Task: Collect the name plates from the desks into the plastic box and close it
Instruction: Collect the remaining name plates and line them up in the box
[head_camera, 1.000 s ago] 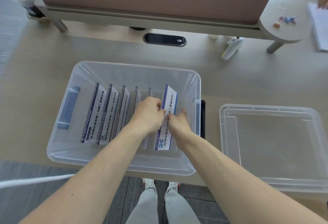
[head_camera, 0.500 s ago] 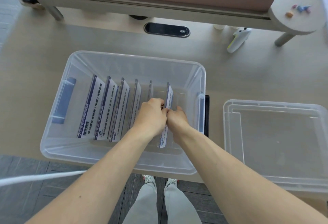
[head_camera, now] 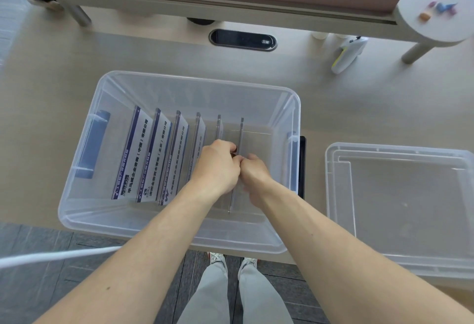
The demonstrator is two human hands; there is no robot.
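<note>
Hands meet at frame centre inside the plastic box (head_camera: 159, 223): the left hand (head_camera: 216, 167) and right hand (head_camera: 254, 175) both pinch the rightmost name plate (head_camera: 240, 134), standing upright on edge. Six name plates stand in a row in the box; the other five (head_camera: 151, 154) lean at its left and middle. One lid (head_camera: 400, 208) lies at right on the desk (head_camera: 51, 72), apart from the box.
</note>
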